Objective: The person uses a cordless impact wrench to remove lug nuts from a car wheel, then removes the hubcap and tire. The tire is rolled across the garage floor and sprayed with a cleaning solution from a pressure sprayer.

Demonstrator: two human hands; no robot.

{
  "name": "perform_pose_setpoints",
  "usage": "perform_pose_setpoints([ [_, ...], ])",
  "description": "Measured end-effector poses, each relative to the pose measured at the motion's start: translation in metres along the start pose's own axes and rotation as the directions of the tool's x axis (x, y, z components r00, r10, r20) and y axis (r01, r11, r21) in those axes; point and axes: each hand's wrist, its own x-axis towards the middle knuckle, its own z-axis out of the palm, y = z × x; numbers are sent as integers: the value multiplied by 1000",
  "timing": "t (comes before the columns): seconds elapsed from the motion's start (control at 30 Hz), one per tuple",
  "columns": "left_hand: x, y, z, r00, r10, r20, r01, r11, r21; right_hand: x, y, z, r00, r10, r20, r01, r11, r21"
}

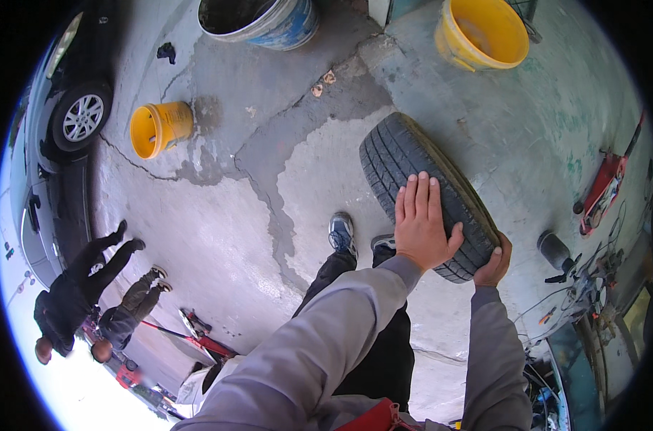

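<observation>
A black car tyre (392,152) stands on its tread in front of me, leaning a little to the right. My left hand (428,228) lies flat on the tread, fingers stretched out and thumb apart. At the tyre's near right end, my right hand (494,263) curls round the edge of the sidewall, its fingertips partly hidden behind the rubber. Grey sleeves cover both forearms. My shoe (341,234) is on the floor just left of the tyre.
A small yellow bucket (174,123) lies tipped at left. Farther off are a blue-white bucket (287,27) and a larger yellow bucket (450,44). A red floor jack (605,188), a dark cylinder (554,251) and tangled cables are right; a parked car (69,194) and two people (89,276) are left.
</observation>
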Motion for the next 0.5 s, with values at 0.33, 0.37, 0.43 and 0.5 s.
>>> perform_pose_setpoints([
  [0.33, 7, -9, -9, 1000, -21, 9, 22, 999, -26, -3, 3, 5, 1000, 28, -4, -28, 998, 49],
  [0.37, 9, -13, -11, 999, -37, 39, 37, 999, -15, -4, 1, 9, 999, 40, -16, -39, 997, 61],
  [0.43, 15, -25, -14, 998, -17, 62, 18, 1000, -23, -2, -8, 20, 996, 70, -53, -70, 998, 8],
  [0.5, 26, -43, -19, 997, 31, 71, -33, 999, 28, 1, -26, 35, 985, 164, -49, -171, 954, -248],
])
